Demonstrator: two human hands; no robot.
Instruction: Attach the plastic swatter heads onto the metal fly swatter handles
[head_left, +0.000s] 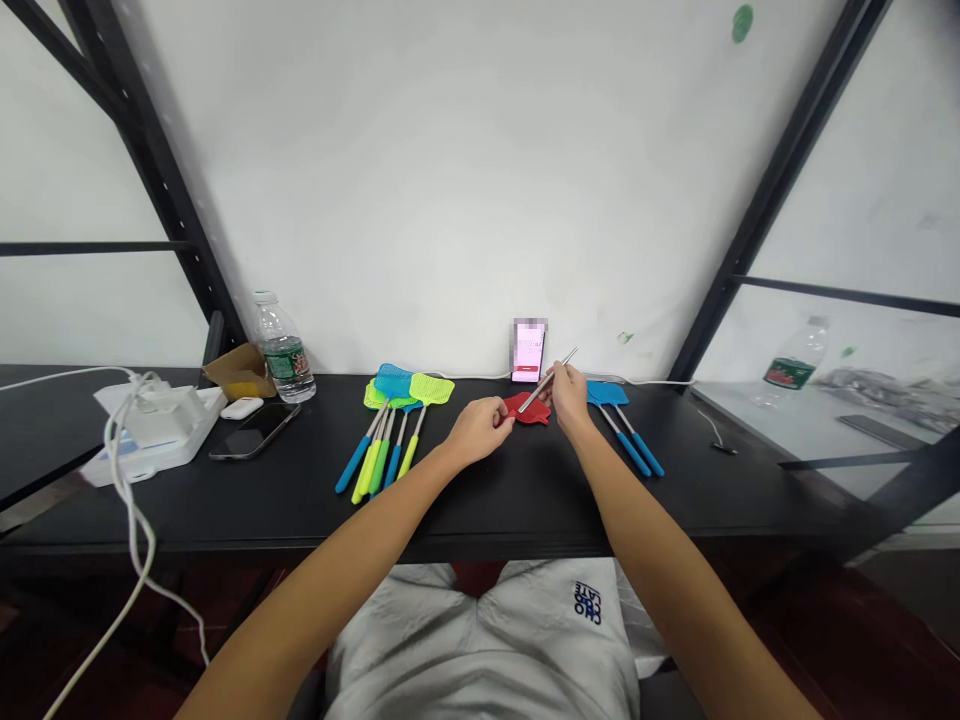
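Observation:
My left hand (476, 428) pinches the edge of a red plastic fly swatter head (531, 408) lying flat on the black desk (525, 520). My right hand (568, 394) holds a slim metal tool (546, 380), perhaps tweezers, and its lower tip rests on the red piece. Left of my hands lie several fly swatters (390, 432) in a bunch, with blue, green and yellow handles. A pair of blue fly swatters (626, 430) lies right of my right hand.
A phone with a blurred screen (529, 352) stands against the white wall. At the left are a water bottle (283, 352), a cardboard piece (240, 372), a dark smartphone (255, 430), a white case (241, 407) and a white power strip (154, 425) with cables. Black metal shelf frames stand at both sides.

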